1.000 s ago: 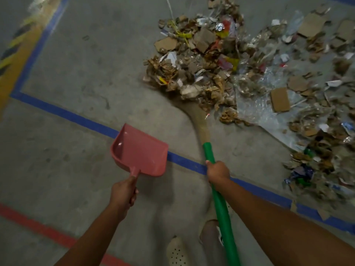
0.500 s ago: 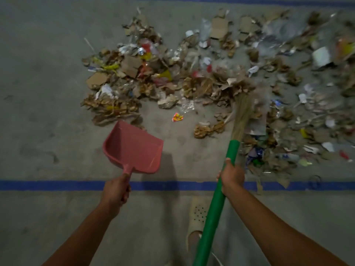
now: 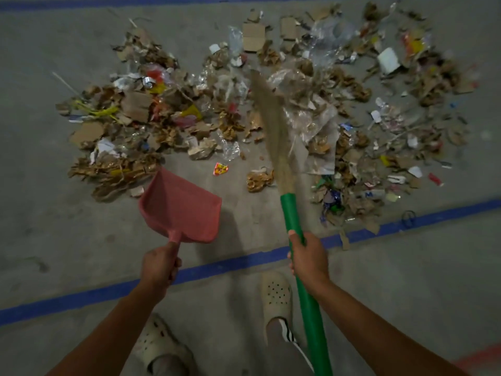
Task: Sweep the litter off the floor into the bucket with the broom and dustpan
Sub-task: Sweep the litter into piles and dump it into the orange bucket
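Litter [image 3: 244,109]: torn cardboard, crumpled paper, clear plastic film and wrappers, spread wide over the concrete floor [image 3: 67,234] beyond the blue tape line [image 3: 230,263]; a few scraps lie on the line at the right.
Broom [image 3: 273,126]: grass bristles, blurred, reach into the middle of the spread; the green handle [image 3: 291,213] slants back to the person.
Dustpan [image 3: 181,207]: pink, mouth turned to the left clump of cardboard, lip just beside it; going by its shadow, it seems raised off the floor.
Hands: well apart. The left hand [image 3: 160,264] is wrapped round the dustpan's stub handle, and the right hand [image 3: 307,259] grips the green handle near the bristles.
Bucket: nowhere in view.
Doing it well: I'd set the pan's lip flat on the concrete first. Then I'd draw short strokes from the middle toward it, one small heap at a time. The film looks light and may ride over the lip or cling to the bristles, so press it down. An overfilled pan risks spills on the way to the bucket.
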